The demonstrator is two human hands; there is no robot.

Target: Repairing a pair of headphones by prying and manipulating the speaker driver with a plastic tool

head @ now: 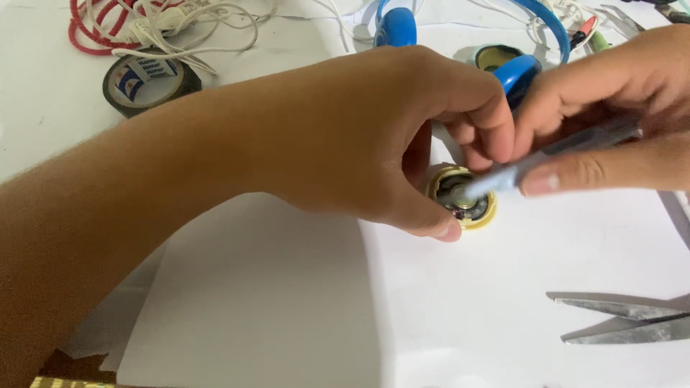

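Note:
A small round speaker driver [471,208] with a gold rim lies on white paper [302,309] at the centre. My left hand [374,136] reaches across from the left, thumb and fingers pinching the driver's rim to hold it in place. My right hand [611,115] comes in from the right edge and grips a thin grey tool [532,164], perhaps tweezers or a small blade. The tool's tip rests on the middle of the driver. Its far end is blurred and partly hidden under my fingers.
Blue headphones [460,36] lie at the back, one cup opened. A roll of black tape [147,82] and tangled white and red cords [154,25] sit at the back left. Open scissors [625,320] lie at the lower right. Small tools lie at the top right corner.

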